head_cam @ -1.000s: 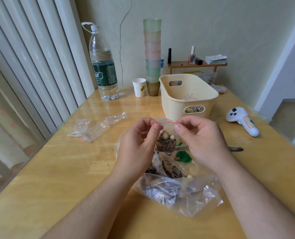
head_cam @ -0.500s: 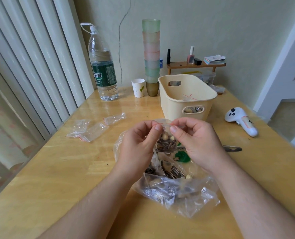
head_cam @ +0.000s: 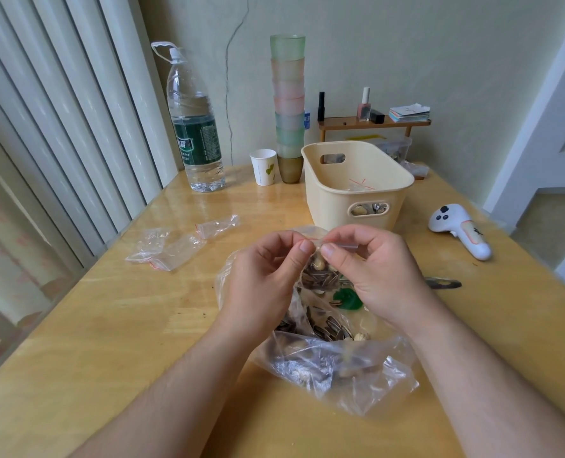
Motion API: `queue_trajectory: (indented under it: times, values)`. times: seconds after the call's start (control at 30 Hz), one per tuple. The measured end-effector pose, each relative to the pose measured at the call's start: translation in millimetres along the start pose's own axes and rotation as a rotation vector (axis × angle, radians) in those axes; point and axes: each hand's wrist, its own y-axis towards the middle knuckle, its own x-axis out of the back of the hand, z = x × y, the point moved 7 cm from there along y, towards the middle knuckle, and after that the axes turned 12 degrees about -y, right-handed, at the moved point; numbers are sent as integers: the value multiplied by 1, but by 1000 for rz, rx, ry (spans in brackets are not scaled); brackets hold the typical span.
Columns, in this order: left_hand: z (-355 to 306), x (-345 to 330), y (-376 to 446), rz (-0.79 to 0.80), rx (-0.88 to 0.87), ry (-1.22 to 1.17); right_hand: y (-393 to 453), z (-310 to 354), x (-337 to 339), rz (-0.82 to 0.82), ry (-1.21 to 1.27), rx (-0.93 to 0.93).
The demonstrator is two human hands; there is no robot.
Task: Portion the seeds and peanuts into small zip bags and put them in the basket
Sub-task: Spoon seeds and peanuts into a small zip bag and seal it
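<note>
Small zip bag [head_cam: 319, 276], w/ seeds and peanuts inside, held up above the big open bag [head_cam: 334, 365] at table centre. Left hand [head_cam: 267, 279] and right hand [head_cam: 373, 276] each pinch its red-lined top edge, thumb tips nearly touching. Cream basket [head_cam: 357, 190] just behind, filled bags inside. Spare empty bags [head_cam: 172, 246] lie to the left.

A single head-worn camera looks forward and steeply down across a wooden table [head_cam: 76, 325], close over the wearer's own forearms, which enter from the bottom edge. The wide lens bends the blinds [head_cam: 59, 127] at left and a door frame [head_cam: 539, 127] at right. The far wall [head_cam: 406, 44] closes the view; the frame's outer edges look soft, perhaps from lens distortion.
</note>
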Motion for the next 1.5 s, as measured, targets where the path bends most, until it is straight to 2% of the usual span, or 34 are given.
queue_trajectory:
  times: [0.23,0.43,0.9,1.17,1.5]
  values:
    - [-2,-3,-2,28,-10,50,2,-4,1,-18,-36,-1]
    - [-5,-2,-2,23,-32,87,2,-5,-1,25,12,10]
    - [-5,-1,-4,18,-40,180,3,-2,-11,102,-45,67]
    - [-2,-6,-2,72,9,32,4,-5,-7,80,51,14]
    - [-11,-5,-4,26,-81,53,2,1,-13,107,40,36]
